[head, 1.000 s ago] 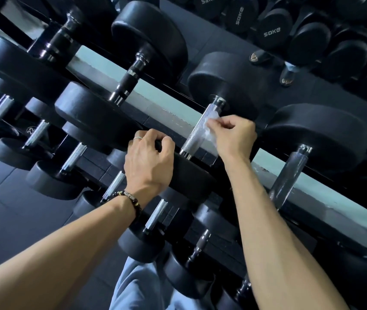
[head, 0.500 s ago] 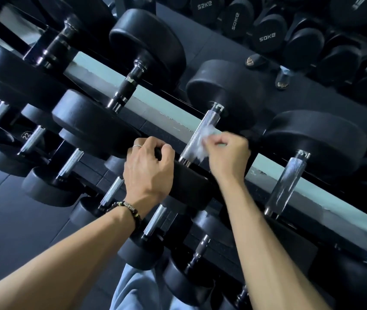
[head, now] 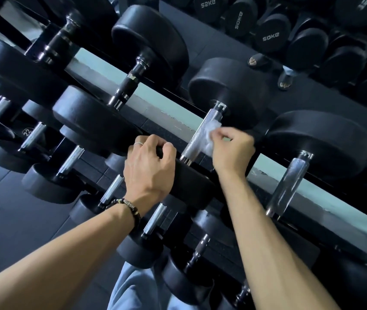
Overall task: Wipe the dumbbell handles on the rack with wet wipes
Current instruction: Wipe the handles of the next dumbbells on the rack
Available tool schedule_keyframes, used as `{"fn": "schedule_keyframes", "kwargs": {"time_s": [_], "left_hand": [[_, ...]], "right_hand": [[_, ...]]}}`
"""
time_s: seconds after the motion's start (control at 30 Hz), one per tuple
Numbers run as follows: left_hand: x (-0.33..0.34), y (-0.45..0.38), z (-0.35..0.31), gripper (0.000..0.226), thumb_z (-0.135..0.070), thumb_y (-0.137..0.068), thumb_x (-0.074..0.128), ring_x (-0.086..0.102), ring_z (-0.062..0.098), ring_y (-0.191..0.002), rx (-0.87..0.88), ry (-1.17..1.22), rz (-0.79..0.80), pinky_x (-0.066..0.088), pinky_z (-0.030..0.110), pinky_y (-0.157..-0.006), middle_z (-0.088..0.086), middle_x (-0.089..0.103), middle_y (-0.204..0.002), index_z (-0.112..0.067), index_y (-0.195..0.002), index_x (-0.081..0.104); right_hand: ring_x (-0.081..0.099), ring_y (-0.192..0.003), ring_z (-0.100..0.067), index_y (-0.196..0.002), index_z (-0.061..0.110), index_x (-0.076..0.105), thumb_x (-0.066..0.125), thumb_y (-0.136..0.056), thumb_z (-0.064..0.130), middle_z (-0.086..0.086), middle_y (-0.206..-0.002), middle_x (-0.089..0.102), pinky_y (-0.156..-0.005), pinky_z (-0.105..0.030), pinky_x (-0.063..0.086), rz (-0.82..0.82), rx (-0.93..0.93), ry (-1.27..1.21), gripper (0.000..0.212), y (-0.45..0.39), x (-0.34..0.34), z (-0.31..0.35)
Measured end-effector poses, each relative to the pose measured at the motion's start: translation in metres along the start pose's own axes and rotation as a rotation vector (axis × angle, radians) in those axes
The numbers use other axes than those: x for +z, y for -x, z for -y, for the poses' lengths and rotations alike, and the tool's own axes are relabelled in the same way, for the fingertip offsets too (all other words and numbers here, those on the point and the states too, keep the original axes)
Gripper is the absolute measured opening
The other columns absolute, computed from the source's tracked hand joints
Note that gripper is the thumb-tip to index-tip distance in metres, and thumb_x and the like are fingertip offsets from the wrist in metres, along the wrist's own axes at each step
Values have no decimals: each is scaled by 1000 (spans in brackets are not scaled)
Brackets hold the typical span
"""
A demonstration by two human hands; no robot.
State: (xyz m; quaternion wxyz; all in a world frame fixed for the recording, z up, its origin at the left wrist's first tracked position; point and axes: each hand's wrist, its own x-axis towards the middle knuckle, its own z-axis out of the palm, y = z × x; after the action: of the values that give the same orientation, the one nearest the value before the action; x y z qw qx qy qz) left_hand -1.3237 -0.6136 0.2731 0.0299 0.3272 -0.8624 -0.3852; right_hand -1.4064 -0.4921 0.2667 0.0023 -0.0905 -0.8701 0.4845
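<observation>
Two hands at rack (head: 169,118): right hand (head: 231,151) pinches crumpled wet wipe (head: 211,136) against knurled dumbbell handle (head: 200,136); left hand (head: 149,166) curls over near weight head (head: 191,182), fingertips hidden. Wipe partly hidden.

We are seeing open gaps between neighbouring dumbbell handles; black weight heads (head: 227,86) are capping each knurled handle (head: 200,135), and the left hand (head: 150,166) is blocking the near head (head: 191,182).

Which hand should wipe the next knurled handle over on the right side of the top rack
Right. The right hand already pinches the wet wipe and lies nearer that handle; the left hand grips a dumbbell head.
</observation>
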Motion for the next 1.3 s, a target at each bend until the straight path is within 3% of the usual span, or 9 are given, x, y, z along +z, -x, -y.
{"fn": "schedule_keyframes", "kwargs": {"time_s": [0.2, 0.37, 0.4, 0.43, 0.47, 0.6, 0.8, 1.0, 1.3], "left_hand": [[0, 0, 0, 30, -47, -83, 32, 49, 18, -100, 4, 6, 2, 33, 35, -81, -8, 53, -104, -29, -84, 56], [0, 1, 1, 31, -47, -83, 32, 49, 18, -101, 6, 10, -2, 30, 34, -82, -8, 53, -104, -28, -84, 57], [1, 1, 0, 31, -47, -83, 32, 49, 18, -101, 6, 9, 0, 30, 34, -82, -8, 53, -104, -28, -85, 57], [1, 0, 0, 32, -47, -83, 32, 49, 18, -101, 5, 9, -1, 30, 34, -82, -8, 53, -104, -28, -85, 57], [1, 0, 0, 32, -47, -83, 32, 49, 18, -101, 4, 8, -2, 29, 34, -82, -8, 54, -104, -28, -86, 58], [0, 2, 0, 34, -47, -84, 32, 49, 18, -100, 7, 8, -18, 27, 32, -81, -8, 54, -104, -27, -88, 59], [0, 1, -2, 35, -47, -84, 32, 48, 17, -101, 4, 2, -11, 28, 32, -81, -8, 54, -106, -26, -89, 60], [0, 2, -2, 35, -47, -83, 32, 49, 18, -99, 7, 4, -9, 29, 33, -81, -8, 54, -104, -26, -88, 60], [-1, 2, -1, 34, -46, -83, 32, 49, 20, -98, 11, -1, -12, 33, 35, -80, -7, 53, -103, -26, -85, 59]], "right_hand": [[69, -84, -11, -103, 13, 78, 74, -89, 11, 8, -86, 73, -88, -31, 59, 28, 345, -297, 15, -18, 5, -3], [53, -63, 3, -90, 16, 71, 66, -96, 14, 13, -75, 61, -58, -17, 32, 200, 389, -371, 8, -6, 2, -2], [53, -66, -1, -87, 8, 70, 63, -97, 13, 10, -74, 60, -86, -32, 29, 170, 421, -397, 14, -15, 5, 4], [57, -71, -9, -83, 4, 68, 61, -99, 12, 3, -77, 63, -58, -26, 42, 146, 465, -445, 19, -23, 9, 7], [64, -79, -17, -85, 5, 69, 59, -100, 11, -6, -85, 69, -78, -39, 60, 136, 515, -529, 18, -25, 11, 6], [60, -91, -23, -118, -14, 57, 46, -93, -8, -11, -101, 65, -89, -35, 55, 357, 600, -725, 28, 8, -5, -6], [71, -91, -18, -87, 9, 72, 48, -85, -20, -6, -94, 75, -86, -31, 59, -32, 632, -775, 38, -26, 13, 10], [67, -66, -12, -94, 2, 69, 74, -85, -6, -7, -83, 71, -69, -28, 59, 71, 716, -831, 13, -16, 4, 3], [71, -83, -24, -80, 8, 69, 73, -89, 7, -8, -84, 72, -82, -40, 62, 205, 749, -730, 10, -6, -1, 7]]}}
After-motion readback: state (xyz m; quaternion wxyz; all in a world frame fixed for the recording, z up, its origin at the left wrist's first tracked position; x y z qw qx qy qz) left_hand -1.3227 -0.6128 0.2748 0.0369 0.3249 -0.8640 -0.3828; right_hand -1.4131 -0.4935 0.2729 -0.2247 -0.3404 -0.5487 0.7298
